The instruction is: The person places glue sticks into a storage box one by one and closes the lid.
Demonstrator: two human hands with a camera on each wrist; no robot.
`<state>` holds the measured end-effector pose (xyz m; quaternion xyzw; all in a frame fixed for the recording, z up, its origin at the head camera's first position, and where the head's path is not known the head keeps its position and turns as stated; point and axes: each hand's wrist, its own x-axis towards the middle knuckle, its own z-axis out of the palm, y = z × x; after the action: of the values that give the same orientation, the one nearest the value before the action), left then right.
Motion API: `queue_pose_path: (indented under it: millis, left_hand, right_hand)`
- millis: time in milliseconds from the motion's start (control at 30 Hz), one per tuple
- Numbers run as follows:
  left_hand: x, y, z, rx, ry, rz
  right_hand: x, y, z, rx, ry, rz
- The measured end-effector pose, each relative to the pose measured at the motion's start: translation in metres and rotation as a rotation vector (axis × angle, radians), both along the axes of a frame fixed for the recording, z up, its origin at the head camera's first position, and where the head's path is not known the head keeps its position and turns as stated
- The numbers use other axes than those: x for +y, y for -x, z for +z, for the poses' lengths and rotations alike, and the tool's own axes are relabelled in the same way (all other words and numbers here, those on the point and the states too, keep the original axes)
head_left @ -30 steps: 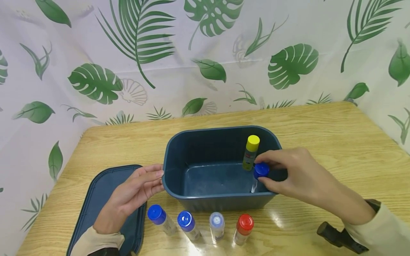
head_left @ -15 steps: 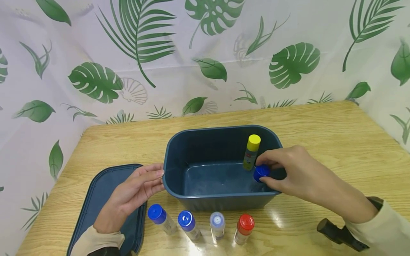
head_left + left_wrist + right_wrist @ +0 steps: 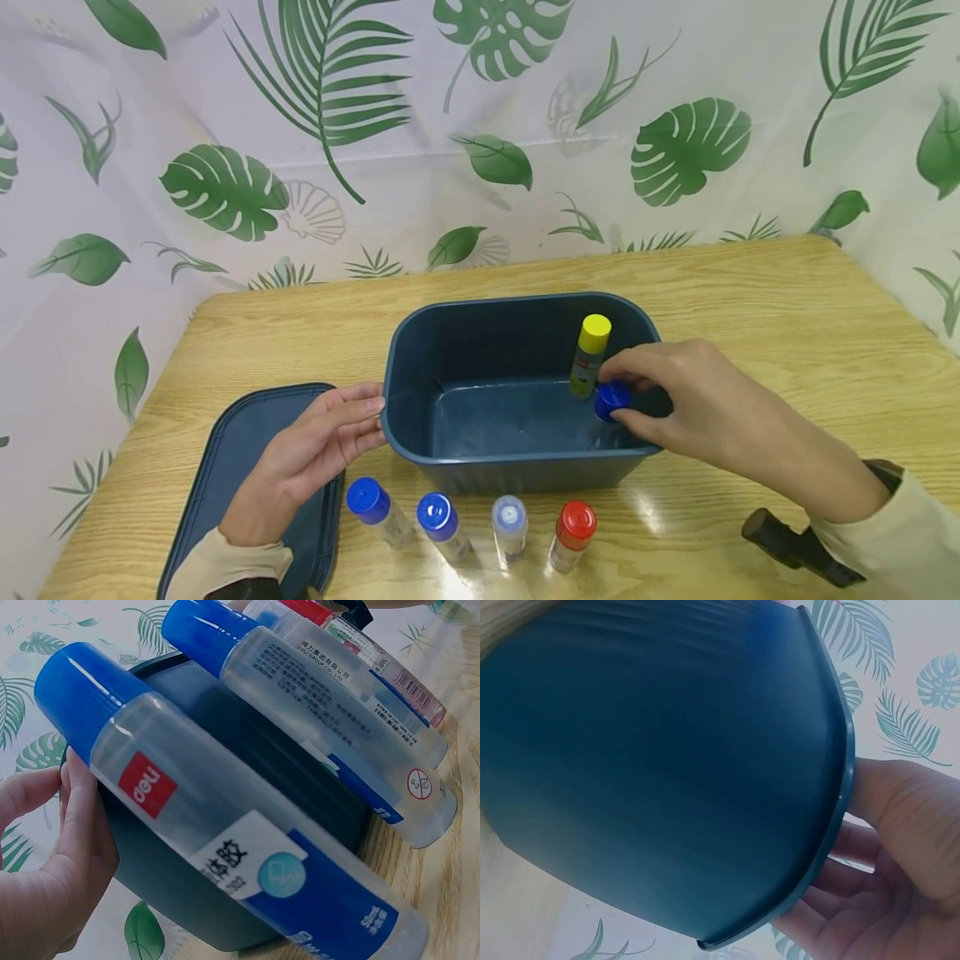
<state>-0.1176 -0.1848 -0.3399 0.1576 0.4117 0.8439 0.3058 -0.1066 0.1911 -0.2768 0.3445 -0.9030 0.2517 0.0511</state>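
Over the right end of a dark blue plastic bin, my right hand pinches the blue cap of a glue bottle between thumb and fingers. That bottle is inside the bin, its body mostly hidden. Beside it a yellow-capped glue bottle stands upright in the bin. My left hand touches the bin's left end with its fingers extended. In front of the bin stand two blue-capped glue bottles, a pale-capped bottle and a red-capped bottle. The right wrist view shows the bin's outer wall.
A dark blue lid lies flat on the wooden table at the left, partly under my left forearm. Behind the table hangs a white cloth with green leaf prints.
The blue-capped glue bottle in my right hand has shifted, and its body, partly seen a second ago, is now mostly hidden. My left hand has stayed at the bin's end.
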Motion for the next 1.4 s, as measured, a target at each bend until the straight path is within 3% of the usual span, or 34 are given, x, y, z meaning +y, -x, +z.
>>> queue_pose_path:
  millis: [267,500,600,800,1133,1400]
  left_hand:
    - [0.0,-0.001,0.0,0.007,0.016,0.008]
    - [0.0,0.0,-0.001,0.015,0.016,0.009]
    - [0.0,0.001,-0.002,0.016,0.014,0.009]
    - [0.0,0.0,-0.001,0.011,0.009,0.009]
    - [0.0,-0.001,-0.001,-0.011,0.001,0.014]
    - [0.0,0.0,-0.001,-0.021,0.002,0.014]
  right_hand:
    - [0.001,-0.002,0.002,0.073,0.011,0.0]
    - [0.007,-0.008,0.008,0.241,0.113,-0.011]
    - [0.01,-0.014,0.012,0.268,0.158,-0.048]
    - [0.013,-0.028,0.018,0.257,0.216,-0.08]
    - [0.01,-0.055,0.017,0.119,0.239,-0.117]
    - [0.007,-0.061,-0.003,0.067,0.356,0.015]
